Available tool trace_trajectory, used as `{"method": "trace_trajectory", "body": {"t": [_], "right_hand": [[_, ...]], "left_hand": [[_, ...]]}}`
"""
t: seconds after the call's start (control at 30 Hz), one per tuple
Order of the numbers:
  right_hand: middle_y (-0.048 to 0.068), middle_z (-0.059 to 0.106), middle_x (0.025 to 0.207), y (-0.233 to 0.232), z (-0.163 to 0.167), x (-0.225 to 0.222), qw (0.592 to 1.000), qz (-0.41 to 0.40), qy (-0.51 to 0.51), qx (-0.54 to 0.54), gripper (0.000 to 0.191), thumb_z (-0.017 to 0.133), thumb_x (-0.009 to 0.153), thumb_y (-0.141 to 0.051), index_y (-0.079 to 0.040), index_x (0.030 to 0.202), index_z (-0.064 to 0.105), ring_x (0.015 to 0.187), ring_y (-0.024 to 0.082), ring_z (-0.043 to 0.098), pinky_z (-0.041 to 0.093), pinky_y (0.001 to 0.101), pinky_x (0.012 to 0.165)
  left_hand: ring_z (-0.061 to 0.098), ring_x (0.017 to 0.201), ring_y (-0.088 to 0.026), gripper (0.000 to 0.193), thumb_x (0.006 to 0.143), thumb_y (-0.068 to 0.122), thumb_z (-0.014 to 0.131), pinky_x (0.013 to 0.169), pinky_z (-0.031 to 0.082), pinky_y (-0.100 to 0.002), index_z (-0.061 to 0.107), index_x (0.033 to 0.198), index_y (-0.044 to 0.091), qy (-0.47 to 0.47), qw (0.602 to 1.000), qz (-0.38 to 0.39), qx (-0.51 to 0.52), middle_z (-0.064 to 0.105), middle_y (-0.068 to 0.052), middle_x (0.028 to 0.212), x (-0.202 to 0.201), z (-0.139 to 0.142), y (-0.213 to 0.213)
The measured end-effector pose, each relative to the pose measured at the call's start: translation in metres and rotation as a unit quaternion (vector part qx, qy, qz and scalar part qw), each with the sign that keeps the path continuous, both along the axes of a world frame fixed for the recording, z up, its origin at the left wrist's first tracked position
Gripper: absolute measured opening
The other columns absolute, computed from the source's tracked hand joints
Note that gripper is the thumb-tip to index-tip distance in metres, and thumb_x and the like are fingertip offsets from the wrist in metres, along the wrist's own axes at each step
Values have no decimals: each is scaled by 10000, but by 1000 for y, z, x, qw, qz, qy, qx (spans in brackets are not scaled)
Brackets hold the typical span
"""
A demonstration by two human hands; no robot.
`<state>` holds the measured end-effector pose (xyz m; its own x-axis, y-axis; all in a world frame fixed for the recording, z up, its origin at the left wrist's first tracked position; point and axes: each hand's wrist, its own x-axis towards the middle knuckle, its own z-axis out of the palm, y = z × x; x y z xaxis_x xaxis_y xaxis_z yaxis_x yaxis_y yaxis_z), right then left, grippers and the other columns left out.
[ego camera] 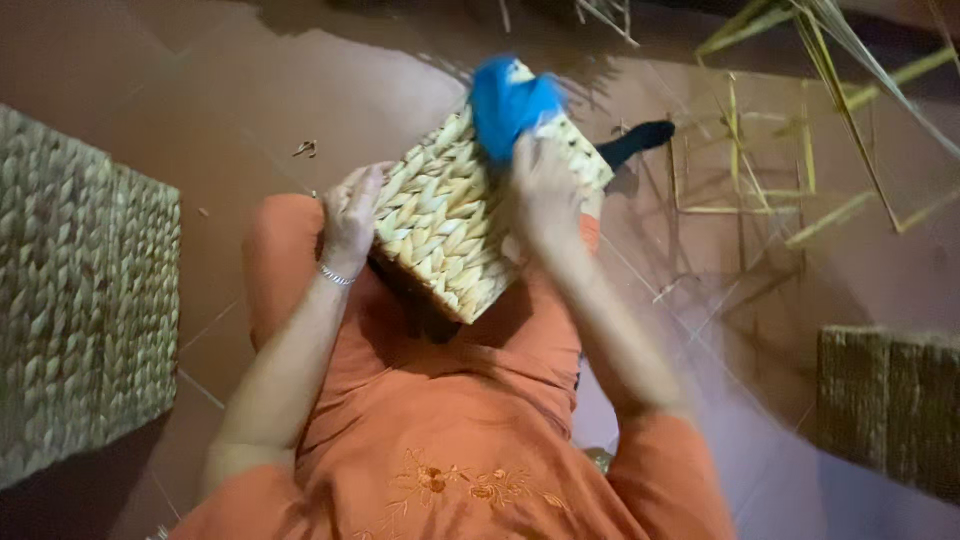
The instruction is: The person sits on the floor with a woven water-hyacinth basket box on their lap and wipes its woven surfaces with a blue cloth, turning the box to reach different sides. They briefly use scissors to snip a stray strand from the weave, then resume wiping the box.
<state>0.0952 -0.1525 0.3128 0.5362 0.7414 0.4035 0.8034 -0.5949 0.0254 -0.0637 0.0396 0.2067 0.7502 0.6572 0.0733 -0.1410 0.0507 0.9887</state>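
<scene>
A pale woven straw basket point(450, 215) rests tilted on my lap, over my orange clothes. My left hand point(350, 215) grips its left edge, with a thin bracelet on the wrist. My right hand point(545, 185) presses a bright blue cloth point(510, 100) against the basket's upper side. The basket's underside and the lap beneath it are in shadow.
A large greenish woven basket point(80, 300) lies on the brown tiled floor at the left. Another woven basket point(890, 405) sits at the right. A thin yellow frame of straight rods point(745, 150) and loose straw stalks point(860, 70) lie at the upper right. A dark object point(640, 140) pokes out behind the basket.
</scene>
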Motion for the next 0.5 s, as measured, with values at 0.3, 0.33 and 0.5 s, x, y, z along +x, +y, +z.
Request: {"method": "trace_trajectory", "body": {"t": [0.3, 0.33, 0.5], "right_hand": [[149, 561, 948, -20, -7, -51, 979, 172, 104, 20, 356, 716, 889, -142, -52, 1200, 568, 838, 355, 609, 505, 472, 689], [160, 568, 932, -15, -14, -25, 987, 145, 70, 11, 355, 692, 867, -141, -34, 1189, 588, 798, 366, 602, 504, 494, 645], [198, 671, 1091, -27, -27, 113, 999, 26, 26, 37, 282, 682, 1008, -178, -49, 1254, 631, 936, 394, 653, 536, 511, 739]], "left_hand": [[672, 983, -59, 390, 1079, 304, 503, 901, 541, -220, 712, 1209, 1, -15, 1000, 9, -13, 753, -10, 1089, 9, -23, 1], [652, 957, -66, 379, 1068, 295, 540, 870, 526, -228, 721, 1196, -13, -5, 1000, 21, -23, 735, -10, 1054, 14, -26, 1], [656, 1026, -133, 440, 1012, 341, 620, 931, 532, -292, 714, 1223, -34, 28, 996, 39, -78, 726, -64, 1086, 15, -34, -1]]}}
